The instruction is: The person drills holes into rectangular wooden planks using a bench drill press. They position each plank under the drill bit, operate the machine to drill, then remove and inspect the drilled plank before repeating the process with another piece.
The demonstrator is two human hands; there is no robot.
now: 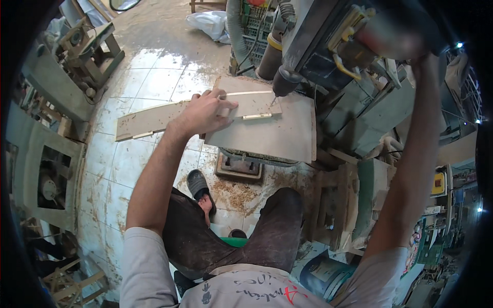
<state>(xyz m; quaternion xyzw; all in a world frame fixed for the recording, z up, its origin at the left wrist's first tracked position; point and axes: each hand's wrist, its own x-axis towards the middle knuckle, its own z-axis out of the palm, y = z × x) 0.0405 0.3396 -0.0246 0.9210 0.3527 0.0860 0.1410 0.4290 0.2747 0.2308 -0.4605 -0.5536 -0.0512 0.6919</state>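
Note:
My left hand (209, 110) grips a long, narrow wooden board (154, 117) from above, pressing it on a flat work table (272, 138). Light strips (257, 116) run along parts of the board's edges. Over the board's right end stands the chuck (286, 80) of a drill press, its thin bit (275, 98) touching or very near the wood. I cannot tell how deep it is. My right arm (411, 154) is raised to the machine's head (328, 51) at upper right. The right hand there is smeared and partly hidden, so its fingers do not show.
The board's left end overhangs the table. Beneath the table lies the drill's heavy base (239, 168), with sawdust (233, 197) scattered on the tiles. A bucket (326, 274) stands by my right side. Wooden pieces (341, 205) stand at right; a wooden frame (43, 174) is at left.

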